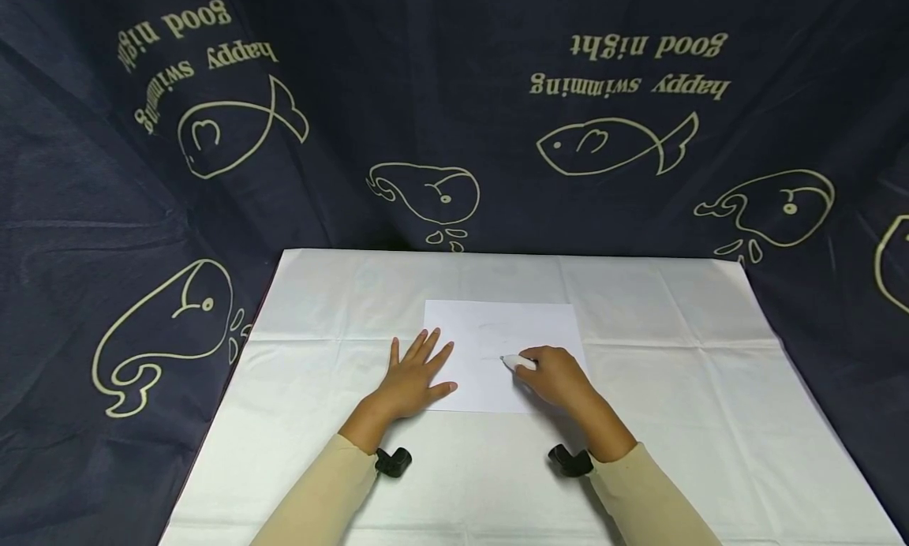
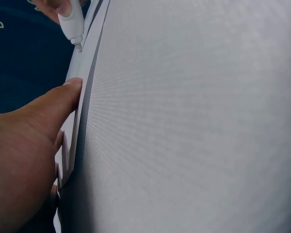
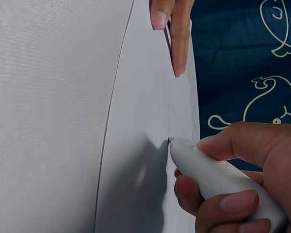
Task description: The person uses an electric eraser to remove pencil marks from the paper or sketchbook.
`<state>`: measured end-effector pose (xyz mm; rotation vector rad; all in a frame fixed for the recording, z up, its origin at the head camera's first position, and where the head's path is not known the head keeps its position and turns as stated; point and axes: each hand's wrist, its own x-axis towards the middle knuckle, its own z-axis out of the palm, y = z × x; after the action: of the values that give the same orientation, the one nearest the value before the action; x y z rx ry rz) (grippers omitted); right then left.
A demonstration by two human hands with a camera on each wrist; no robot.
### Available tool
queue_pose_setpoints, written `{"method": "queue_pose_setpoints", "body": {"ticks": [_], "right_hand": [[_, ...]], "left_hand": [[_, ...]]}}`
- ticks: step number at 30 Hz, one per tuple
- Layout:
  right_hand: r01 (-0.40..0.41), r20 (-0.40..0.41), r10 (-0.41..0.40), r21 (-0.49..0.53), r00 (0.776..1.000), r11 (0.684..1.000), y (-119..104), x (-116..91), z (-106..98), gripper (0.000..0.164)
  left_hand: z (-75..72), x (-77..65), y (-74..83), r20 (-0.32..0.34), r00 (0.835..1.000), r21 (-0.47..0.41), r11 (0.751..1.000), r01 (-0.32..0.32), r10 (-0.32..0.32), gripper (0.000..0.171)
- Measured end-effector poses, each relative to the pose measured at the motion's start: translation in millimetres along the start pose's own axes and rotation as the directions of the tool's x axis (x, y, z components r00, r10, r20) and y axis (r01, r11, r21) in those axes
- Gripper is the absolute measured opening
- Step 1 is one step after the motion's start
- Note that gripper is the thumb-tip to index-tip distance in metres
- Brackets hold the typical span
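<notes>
A sheet of white paper point(image 1: 525, 317) lies on the cloth-covered table, with faint strokes point(image 1: 490, 326) near its middle. My left hand point(image 1: 406, 382) rests with fingers spread over the sheet's left edge, the thumb near the lower left corner. In my right hand point(image 1: 559, 379) is a white correction pen point(image 3: 208, 177), gripped between thumb and curled fingers. The pen slants down to the left, and its small metal tip is right at the paper's surface. In the left wrist view the pen point(image 2: 72, 24) shows beyond my left thumb point(image 2: 63, 99).
White cloth point(image 1: 660, 420) with fold creases covers the table. Behind and to the left hangs a dark blue curtain point(image 1: 497, 72) with fish and whale drawings. Black wrist devices point(image 1: 570, 461) sit at both cuffs, close over the table.
</notes>
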<state>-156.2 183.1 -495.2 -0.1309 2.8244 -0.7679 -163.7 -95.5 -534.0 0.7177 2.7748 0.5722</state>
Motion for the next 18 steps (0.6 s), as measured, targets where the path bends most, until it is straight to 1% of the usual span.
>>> {"method": "queue_pose_setpoints", "body": {"ticks": [9, 18], "right_hand": [[0.004, -0.009, -0.004, 0.003, 1.0, 1.0, -2.3, -0.2, 0.5, 0.033], [0.004, 0.001, -0.004, 0.008, 1.0, 1.0, -4.9, -0.5, 0.6, 0.032]], "left_hand": [[-1.2, 0.6, 0.9, 0.002, 1.0, -0.003, 1.0, -0.004, 0.004, 0.072], [-0.5, 0.1, 0.9, 0.002, 1.0, -0.006, 1.0, -0.003, 0.003, 0.073]]}}
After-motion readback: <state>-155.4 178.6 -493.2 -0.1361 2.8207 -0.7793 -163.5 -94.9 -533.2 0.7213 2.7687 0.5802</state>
